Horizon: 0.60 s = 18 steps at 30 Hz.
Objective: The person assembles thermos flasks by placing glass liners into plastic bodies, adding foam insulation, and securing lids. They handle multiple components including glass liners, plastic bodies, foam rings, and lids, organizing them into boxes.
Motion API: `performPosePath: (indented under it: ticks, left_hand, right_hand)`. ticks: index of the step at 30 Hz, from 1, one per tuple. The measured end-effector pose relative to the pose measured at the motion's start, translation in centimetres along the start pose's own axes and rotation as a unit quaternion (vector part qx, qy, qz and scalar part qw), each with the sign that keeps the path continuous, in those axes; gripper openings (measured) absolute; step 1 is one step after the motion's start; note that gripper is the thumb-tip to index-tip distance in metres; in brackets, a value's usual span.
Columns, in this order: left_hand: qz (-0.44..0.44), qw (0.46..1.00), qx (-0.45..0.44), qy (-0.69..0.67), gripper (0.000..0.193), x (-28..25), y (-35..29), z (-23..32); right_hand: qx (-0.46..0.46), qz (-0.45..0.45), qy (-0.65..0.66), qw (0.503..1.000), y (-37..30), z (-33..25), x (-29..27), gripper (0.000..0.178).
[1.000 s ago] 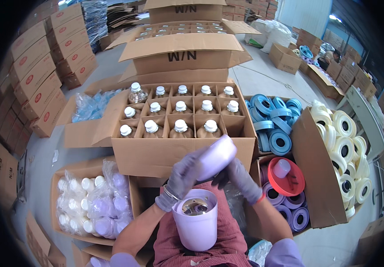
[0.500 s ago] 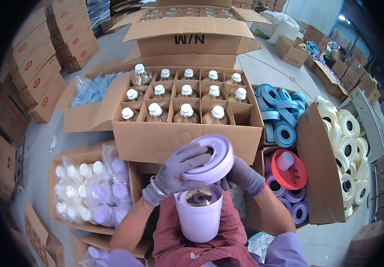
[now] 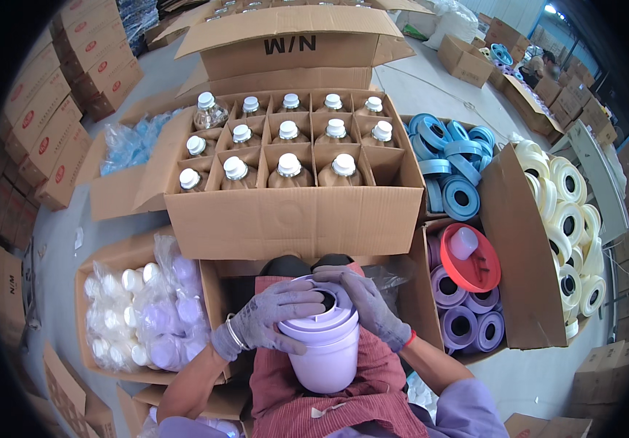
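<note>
Filling most of the upper centre of the frame, a big divided carton point(image 3: 292, 212) holds capped clear bottles point(image 3: 289, 169) in nearly every cell, with only the cell at its right end looking vacant, so the packing there seems close to finished. To the right stand open boxes of blue lids point(image 3: 457, 197), cream lids point(image 3: 570, 212) and purple lids point(image 3: 468, 321), with a red lid point(image 3: 479, 270) lying on top of the purple ones; at the lower left sits a box of bagged white and lilac caps point(image 3: 147, 314). Plenty of stock remains in all of them. At the lower centre, on the person's lap over a red striped apron point(image 3: 358, 398), stands the lilac jar point(image 3: 327, 358), upright. Its lilac lid point(image 3: 322, 321) sits on the mouth, apparently level, though whether it is fully pressed home cannot be told. The left hand point(image 3: 271, 321) in a grey glove has its grip closed over the lid's left edge and top; the right hand point(image 3: 365, 303), also gloved, has its grip wrapped on the lid's right edge. Judging by this, the lid is placed and only its final seating is left.
</note>
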<state>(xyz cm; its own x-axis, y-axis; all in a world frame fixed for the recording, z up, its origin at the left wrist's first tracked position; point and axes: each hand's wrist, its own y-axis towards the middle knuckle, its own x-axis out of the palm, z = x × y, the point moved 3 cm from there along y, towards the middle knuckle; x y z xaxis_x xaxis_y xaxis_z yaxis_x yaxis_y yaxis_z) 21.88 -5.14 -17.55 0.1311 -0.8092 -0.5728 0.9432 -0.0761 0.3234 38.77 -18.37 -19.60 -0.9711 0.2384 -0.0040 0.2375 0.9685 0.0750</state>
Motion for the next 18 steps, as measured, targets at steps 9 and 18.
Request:
performPosePath:
  ticks: [9, 18]
  left_hand:
    - [0.1, 0.916, -0.126, 0.368, 0.063, 4.2, 2.0, 8.2]
    - [0.137, 0.982, -0.009, -0.126, 0.026, 3.5, 1.4, 1.1]
  right_hand:
    - [0.038, -0.299, 0.457, 0.837, 4.0, 5.1, 2.3, 0.053]
    - [-0.01, 0.021, 0.073, 0.997, -4.8, 0.0, -1.2, 0.051]
